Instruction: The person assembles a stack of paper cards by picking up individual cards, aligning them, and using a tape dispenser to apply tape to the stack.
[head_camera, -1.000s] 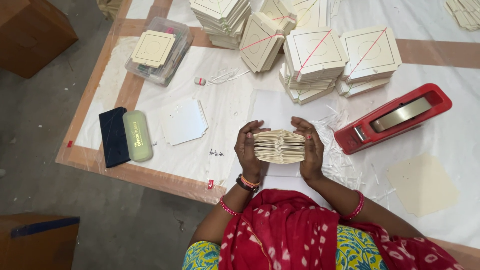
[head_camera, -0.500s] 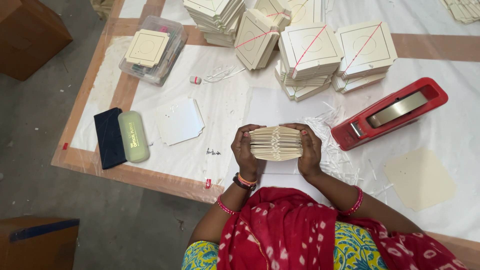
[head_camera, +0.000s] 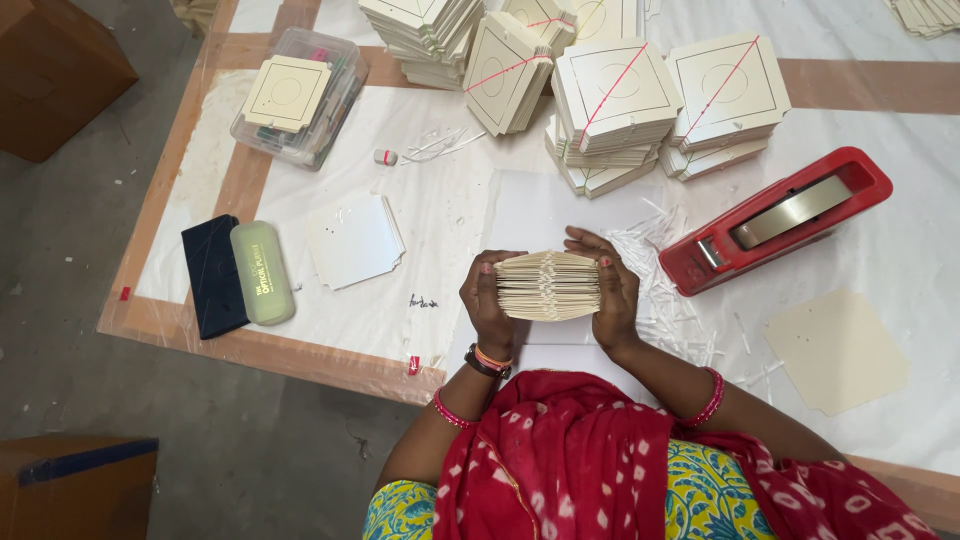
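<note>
Both hands at bench (head_camera: 880, 250) edge, mid-frame. Left hand (head_camera: 487, 300) + right hand (head_camera: 612, 295) clamp a stack of cream cards (head_camera: 548, 285) on edge between them, fingers curled round both ends, grasping firmly.

Done, by the look: 4 or so tied bundles (head_camera: 612, 95) w/ red bands, top of bench. This stack not yet banded; edges look fairly squared. Loose cards left: 1 sheet (head_camera: 355, 240) to left, 1 (head_camera: 835, 350) to right. Red tape dispenser (head_camera: 780, 220) just right of hands, untouched. Paper scraps (head_camera: 660, 300) around.
</note>
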